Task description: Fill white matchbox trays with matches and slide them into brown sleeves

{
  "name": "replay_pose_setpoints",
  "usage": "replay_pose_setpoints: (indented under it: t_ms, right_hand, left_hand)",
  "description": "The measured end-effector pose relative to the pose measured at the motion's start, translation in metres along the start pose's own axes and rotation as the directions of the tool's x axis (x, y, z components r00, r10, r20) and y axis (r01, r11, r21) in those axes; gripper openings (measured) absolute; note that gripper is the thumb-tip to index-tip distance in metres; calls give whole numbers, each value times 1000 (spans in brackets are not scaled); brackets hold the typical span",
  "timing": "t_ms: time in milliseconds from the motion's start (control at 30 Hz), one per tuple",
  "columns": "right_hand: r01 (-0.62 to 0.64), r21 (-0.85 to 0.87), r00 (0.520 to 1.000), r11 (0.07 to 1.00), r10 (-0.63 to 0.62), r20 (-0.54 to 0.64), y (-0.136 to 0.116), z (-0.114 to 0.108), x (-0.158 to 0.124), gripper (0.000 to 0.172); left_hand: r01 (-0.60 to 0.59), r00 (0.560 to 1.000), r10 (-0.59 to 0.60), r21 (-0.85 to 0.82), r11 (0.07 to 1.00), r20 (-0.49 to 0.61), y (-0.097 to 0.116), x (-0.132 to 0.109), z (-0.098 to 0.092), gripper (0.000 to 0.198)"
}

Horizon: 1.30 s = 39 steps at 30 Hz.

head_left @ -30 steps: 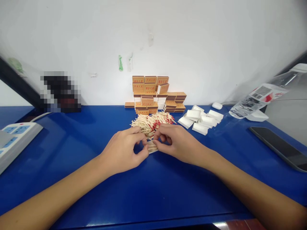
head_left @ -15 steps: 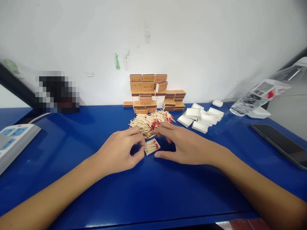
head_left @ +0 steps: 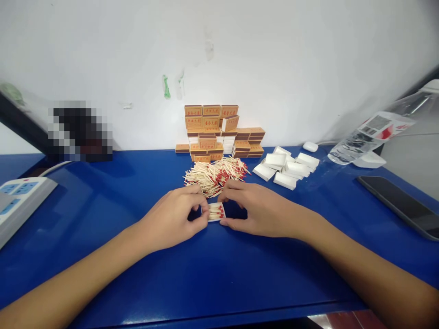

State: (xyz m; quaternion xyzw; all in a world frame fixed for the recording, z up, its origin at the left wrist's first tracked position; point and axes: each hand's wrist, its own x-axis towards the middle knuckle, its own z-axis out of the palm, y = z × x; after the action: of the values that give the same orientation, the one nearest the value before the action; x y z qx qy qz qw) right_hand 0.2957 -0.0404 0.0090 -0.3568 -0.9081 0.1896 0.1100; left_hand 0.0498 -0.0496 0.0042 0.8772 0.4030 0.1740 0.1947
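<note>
A small white matchbox tray [head_left: 224, 212] lies on the blue table between my hands, with several red-headed matches [head_left: 216, 212] inside, heads to the right. My left hand [head_left: 178, 212] has thumb and forefinger pinched together over the left ends of these matches; the fingertips hide that end of the tray. Thumb and fingers of my right hand [head_left: 259, 208] are bent around the tray's right end, touching its near and far corners. Just behind both hands is a large loose heap of matches [head_left: 216, 176].
Orange matchboxes [head_left: 211, 122] are stacked against the wall behind the heap. White trays [head_left: 286, 168] lie piled to the right. Further right are a tilted water bottle [head_left: 368, 132] and a phone [head_left: 399, 205]. A white power strip [head_left: 25, 198] sits at left.
The tray has turned so its long side runs nearly left to right. My right fingers have come from the heap's edge to the tray's right end; my left fingertips now overlap its left end.
</note>
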Motion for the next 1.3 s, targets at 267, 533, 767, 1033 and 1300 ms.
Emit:
replay_pose_setpoints:
  t_ms: [267, 533, 767, 1033, 1300]
  right_hand:
    - [6, -9, 1000, 1000, -6, -4, 0, 2, 0, 23]
    - [-5, -3, 1000, 1000, 5, -3, 2, 1, 0, 24]
    - [-3, -1, 1000, 1000, 3, -10, 0, 2, 0, 23]
    - [-8, 46, 994, 999, 13, -104, 15, -4, 3, 38]
    - [5, -68, 979, 998, -18, -202, 33, 9, 12, 11]
  left_hand:
    - [-11, 999, 11, 13, 1000, -37, -3, 0, 2, 12]
    - [-53, 992, 69, 158, 986, -101, -2, -4, 1, 17]
    - [-123, 989, 138, 203, 971, -59, 0, -6, 0, 21]
    - [-142, 989, 146, 245, 959, 3, 0, -6, 1, 22]
    - [-39, 999, 50, 340, 940, -22, 1, -4, 1, 43]
